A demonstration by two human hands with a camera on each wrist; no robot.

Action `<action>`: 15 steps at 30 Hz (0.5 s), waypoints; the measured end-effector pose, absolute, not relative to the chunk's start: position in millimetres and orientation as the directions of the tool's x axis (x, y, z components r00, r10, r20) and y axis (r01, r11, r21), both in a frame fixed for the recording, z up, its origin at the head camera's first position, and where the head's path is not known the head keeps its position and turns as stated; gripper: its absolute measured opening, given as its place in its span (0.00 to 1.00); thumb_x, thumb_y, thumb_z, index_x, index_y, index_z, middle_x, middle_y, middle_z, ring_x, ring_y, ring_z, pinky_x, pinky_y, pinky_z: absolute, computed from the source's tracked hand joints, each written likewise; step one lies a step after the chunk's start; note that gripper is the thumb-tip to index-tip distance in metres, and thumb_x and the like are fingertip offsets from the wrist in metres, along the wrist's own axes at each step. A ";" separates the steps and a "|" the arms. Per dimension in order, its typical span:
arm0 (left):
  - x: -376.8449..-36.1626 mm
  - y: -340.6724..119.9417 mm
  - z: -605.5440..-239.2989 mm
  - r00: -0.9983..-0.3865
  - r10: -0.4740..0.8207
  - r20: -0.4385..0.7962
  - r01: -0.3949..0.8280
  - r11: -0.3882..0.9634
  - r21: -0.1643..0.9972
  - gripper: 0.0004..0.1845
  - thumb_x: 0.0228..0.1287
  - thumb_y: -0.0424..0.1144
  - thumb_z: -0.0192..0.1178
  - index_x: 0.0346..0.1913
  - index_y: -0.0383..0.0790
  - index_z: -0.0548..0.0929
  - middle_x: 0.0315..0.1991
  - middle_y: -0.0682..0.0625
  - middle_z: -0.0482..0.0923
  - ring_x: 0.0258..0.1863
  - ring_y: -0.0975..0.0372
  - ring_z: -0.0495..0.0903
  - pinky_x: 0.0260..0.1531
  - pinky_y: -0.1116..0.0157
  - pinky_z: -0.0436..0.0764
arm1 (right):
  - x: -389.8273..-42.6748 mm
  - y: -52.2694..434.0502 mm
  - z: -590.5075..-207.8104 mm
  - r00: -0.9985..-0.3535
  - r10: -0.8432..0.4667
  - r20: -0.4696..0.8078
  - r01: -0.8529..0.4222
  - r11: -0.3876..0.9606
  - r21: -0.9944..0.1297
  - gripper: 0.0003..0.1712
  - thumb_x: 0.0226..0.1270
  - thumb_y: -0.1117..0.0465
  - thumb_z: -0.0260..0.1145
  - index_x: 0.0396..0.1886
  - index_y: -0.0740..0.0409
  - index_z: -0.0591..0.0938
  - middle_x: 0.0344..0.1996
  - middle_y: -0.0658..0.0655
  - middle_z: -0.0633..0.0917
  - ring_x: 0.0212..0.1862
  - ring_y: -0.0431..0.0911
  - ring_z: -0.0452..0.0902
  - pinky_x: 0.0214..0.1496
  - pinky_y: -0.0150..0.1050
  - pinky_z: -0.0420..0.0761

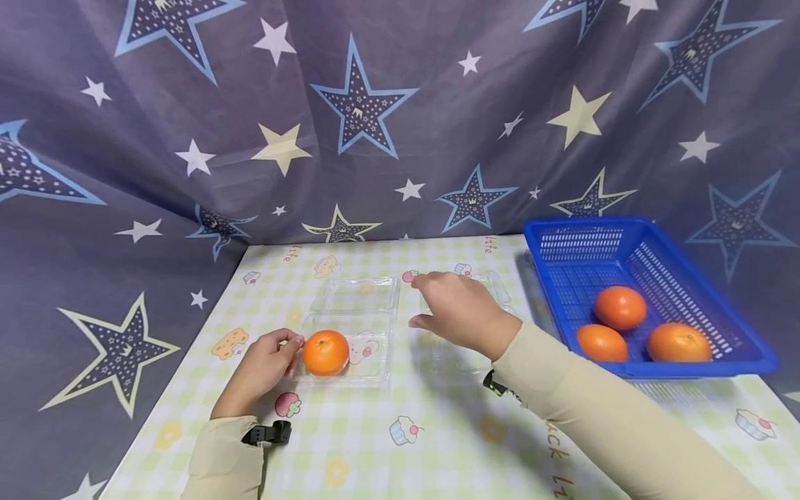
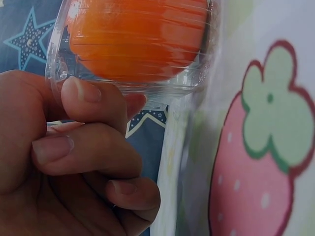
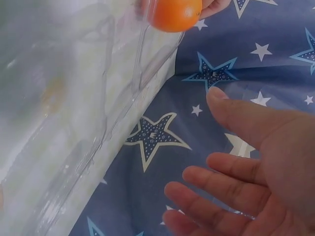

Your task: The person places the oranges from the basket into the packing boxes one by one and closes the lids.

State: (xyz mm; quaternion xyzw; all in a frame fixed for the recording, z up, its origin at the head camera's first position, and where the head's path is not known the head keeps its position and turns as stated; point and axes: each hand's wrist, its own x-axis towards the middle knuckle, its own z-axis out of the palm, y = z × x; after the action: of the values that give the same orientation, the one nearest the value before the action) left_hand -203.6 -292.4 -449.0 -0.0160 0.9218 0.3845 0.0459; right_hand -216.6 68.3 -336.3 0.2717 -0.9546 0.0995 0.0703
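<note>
An orange (image 1: pixel 325 352) (image 2: pixel 138 39) (image 3: pixel 174 14) lies in the base of an open clear plastic clamshell box (image 1: pixel 375 364) (image 2: pixel 162 88), whose lid (image 1: pixel 356 295) lies flat behind it. My left hand (image 1: pixel 265 361) (image 2: pixel 83 147) has its fingers curled and pinches the box's left edge beside the orange. My right hand (image 1: pixel 450 309) (image 3: pixel 246 167) hovers with relaxed fingers over a second clear plastic box (image 1: pixel 494 285) (image 3: pixel 74 162) in the middle of the table and holds nothing.
A blue plastic basket (image 1: pixel 581 223) stands at the right of the table with three oranges (image 1: pixel 620 307) inside. The table carries a pale checked cloth (image 1: pixel 437 430) with cartoon prints. A star-patterned curtain (image 1: pixel 375 139) hangs behind and around the table.
</note>
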 end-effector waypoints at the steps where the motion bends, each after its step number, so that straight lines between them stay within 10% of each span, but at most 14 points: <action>1: -203.6 -292.8 -448.8 -0.995 0.006 -0.097 -0.065 0.701 0.710 0.18 0.81 0.53 0.51 0.45 0.41 0.81 0.18 0.50 0.75 0.19 0.56 0.72 0.28 0.63 0.71 | -216.9 70.2 -335.9 -0.846 -0.501 0.185 -0.528 0.836 -0.150 0.37 0.62 0.43 0.77 0.67 0.54 0.80 0.59 0.53 0.86 0.54 0.49 0.86 0.49 0.48 0.87; 15: -201.6 -292.4 -447.3 -0.994 0.015 -0.106 -0.067 0.687 0.723 0.15 0.81 0.50 0.53 0.44 0.41 0.81 0.16 0.49 0.76 0.15 0.59 0.67 0.21 0.62 0.68 | -218.7 101.2 -332.5 -0.855 -0.471 0.216 -0.503 0.854 -0.132 0.34 0.62 0.43 0.78 0.62 0.56 0.82 0.56 0.55 0.88 0.55 0.52 0.86 0.53 0.51 0.86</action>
State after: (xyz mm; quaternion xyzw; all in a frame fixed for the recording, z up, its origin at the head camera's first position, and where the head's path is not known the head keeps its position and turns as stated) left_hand -201.6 -292.4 -447.3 -0.0142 0.9170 0.3953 0.0519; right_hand -218.7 101.2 -332.5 0.2541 -0.9587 0.0924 0.0880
